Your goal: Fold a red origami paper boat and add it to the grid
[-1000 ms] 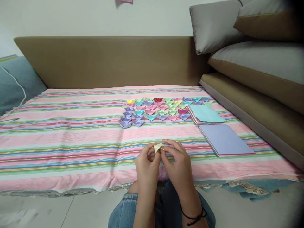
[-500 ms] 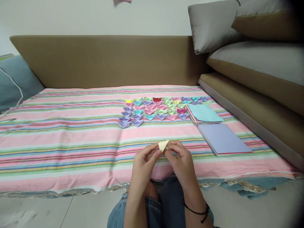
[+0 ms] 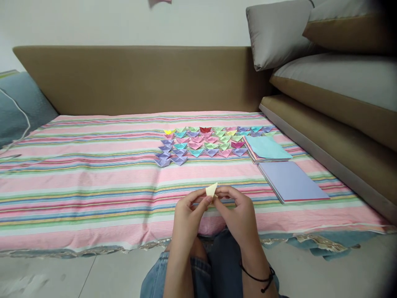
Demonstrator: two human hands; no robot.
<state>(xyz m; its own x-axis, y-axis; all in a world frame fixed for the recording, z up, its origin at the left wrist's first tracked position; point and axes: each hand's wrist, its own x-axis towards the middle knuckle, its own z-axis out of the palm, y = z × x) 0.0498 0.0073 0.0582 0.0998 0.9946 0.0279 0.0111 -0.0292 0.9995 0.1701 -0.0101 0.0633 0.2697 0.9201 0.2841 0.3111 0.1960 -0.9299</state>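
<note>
Pinching a small cream paper between them, the left hand and the right hand are close together, both with fingers bent and tips nearly meeting. The left thumb and finger hold its left side, and the right thumb and fingers nip its right side, though I can't tell what the tips hidden behind it do. The cream paper is up in the hands, nearer to the person than the rows of paper boats and well apart from them. I think the step right now is folding and shaping this little paper, and it does not look like a boat yet. The next move seems to call for soft, careful fingers, so the folds open or press flat without a rip. Just beside the right end of the boats is a pile with light blue paper on top, and nearer to the person, right of the boats, is a pile with purple paper on top. A second ago, the cream paper showed a folded gap and two sides, but now one flat, slanted side shows. The right fingers were spread more then, and now they curl in. The boats sit in the same rows.
</note>
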